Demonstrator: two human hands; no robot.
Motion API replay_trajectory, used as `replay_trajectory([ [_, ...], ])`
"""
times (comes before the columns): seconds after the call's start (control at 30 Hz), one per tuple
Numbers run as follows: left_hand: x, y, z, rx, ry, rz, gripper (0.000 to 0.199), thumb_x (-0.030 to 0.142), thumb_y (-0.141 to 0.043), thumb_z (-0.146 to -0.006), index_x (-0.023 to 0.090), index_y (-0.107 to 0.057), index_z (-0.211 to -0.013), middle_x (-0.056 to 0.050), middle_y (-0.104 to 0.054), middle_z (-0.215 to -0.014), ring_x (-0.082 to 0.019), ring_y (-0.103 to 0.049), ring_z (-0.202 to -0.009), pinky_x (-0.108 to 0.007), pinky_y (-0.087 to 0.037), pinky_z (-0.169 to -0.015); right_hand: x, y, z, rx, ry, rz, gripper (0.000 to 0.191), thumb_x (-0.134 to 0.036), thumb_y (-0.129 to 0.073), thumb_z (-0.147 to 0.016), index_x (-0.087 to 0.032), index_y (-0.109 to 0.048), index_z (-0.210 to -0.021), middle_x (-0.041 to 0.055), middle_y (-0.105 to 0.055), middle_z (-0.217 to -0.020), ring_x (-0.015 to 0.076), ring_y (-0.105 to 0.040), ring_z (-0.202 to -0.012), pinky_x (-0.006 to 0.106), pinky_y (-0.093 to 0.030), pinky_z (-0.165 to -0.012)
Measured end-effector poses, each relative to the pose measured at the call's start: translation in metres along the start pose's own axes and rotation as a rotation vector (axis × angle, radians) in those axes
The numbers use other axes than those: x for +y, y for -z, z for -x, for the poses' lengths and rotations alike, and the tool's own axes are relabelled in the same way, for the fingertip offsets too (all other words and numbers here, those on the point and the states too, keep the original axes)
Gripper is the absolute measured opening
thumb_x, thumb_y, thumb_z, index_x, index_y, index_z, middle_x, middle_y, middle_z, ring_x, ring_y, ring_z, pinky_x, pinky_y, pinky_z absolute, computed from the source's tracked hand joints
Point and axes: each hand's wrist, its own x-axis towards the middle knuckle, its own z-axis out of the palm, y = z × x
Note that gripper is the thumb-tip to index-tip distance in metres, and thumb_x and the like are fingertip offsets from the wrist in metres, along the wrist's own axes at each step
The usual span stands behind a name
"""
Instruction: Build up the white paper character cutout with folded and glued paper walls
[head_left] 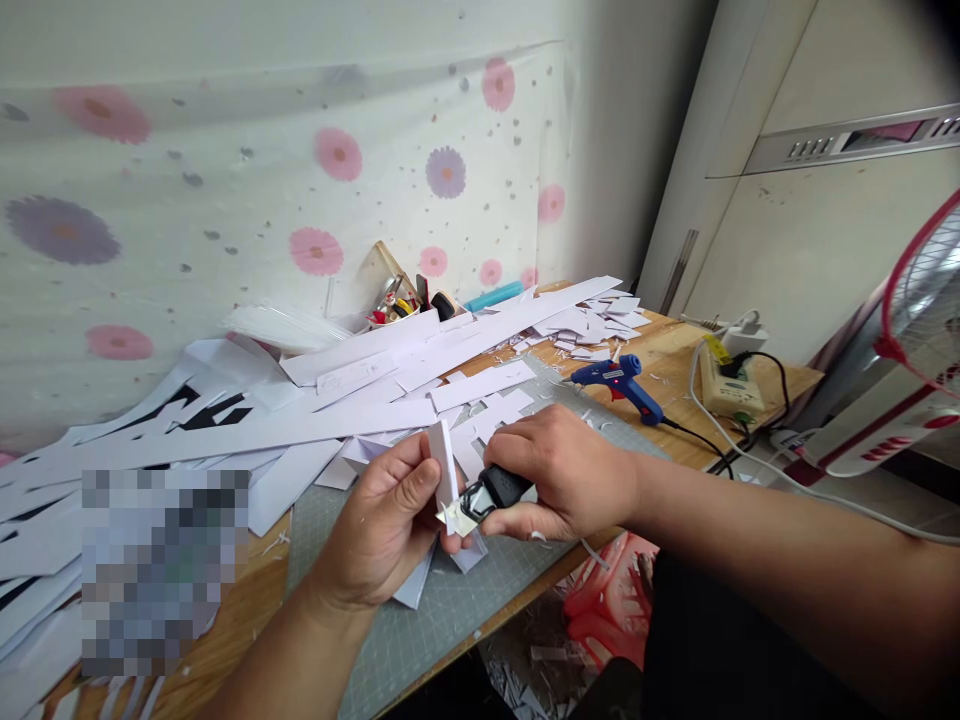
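Note:
My left hand (390, 510) pinches a small folded white card piece (442, 460), which stands roughly upright above the cutting mat. In my right hand (562, 475) is a black-handled utility knife (504, 488), its blade end touching or very close to the lower end of the card. Both hands are near each other over the grey gridded mat (405, 655). More white card pieces lie on the mat just behind and below the hands. My fingers partly hide the card's lower edge.
A blue glue gun (621, 380) rests at the mat's back right, its cord running to a power strip (731, 385). White card strips (360, 425) cover the left and back. A tool container (394, 315) stands by the wall. A fan (885, 400) is at right.

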Motion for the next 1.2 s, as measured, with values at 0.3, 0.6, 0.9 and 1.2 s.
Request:
replay_trajectory([
  [0.3,-0.005,0.004,0.002,-0.04,0.02,0.102,0.032,0.04,-0.08,-0.08,0.014,-0.063,-0.074,0.002,-0.065,-0.051,-0.008,-0.059,-0.041,-0.02,-0.055,-0.05,0.006,0.0,0.0,0.047,0.008,0.008,0.066,-0.072,-0.032,-0.095,-0.014,-0.063,-0.084,0.0078,-0.065,-0.068,0.0154,-0.053,-0.056,0.028,-0.032,-0.054],
  [0.6,-0.005,0.0,0.002,-0.014,-0.013,0.089,0.034,0.041,-0.081,-0.079,0.014,-0.061,-0.072,0.002,-0.065,-0.05,-0.009,-0.06,-0.042,-0.021,-0.056,-0.052,0.001,-0.003,-0.002,0.079,0.021,0.014,0.064,-0.07,-0.034,-0.096,-0.014,-0.063,-0.084,0.0074,-0.066,-0.069,0.0154,-0.054,-0.057,0.028,-0.032,-0.054],
  [0.9,-0.011,0.0,0.006,-0.107,-0.015,0.151,0.023,0.037,-0.074,-0.086,0.017,-0.064,-0.084,0.003,-0.067,-0.055,-0.008,-0.059,-0.042,-0.021,-0.055,-0.053,0.011,0.0,0.0,0.092,-0.024,0.021,0.062,-0.071,-0.034,-0.095,-0.016,-0.06,-0.084,0.0057,-0.062,-0.068,0.015,-0.051,-0.058,0.027,-0.033,-0.055],
  [1.2,-0.012,0.0,0.005,-0.063,0.032,0.149,0.03,0.041,-0.077,-0.083,0.017,-0.061,-0.08,0.003,-0.067,-0.052,-0.009,-0.061,-0.043,-0.02,-0.054,-0.053,0.004,0.001,0.0,0.075,0.021,0.004,0.058,-0.069,-0.038,-0.095,-0.016,-0.06,-0.083,0.0052,-0.063,-0.067,0.0143,-0.051,-0.056,0.027,-0.031,-0.054],
])
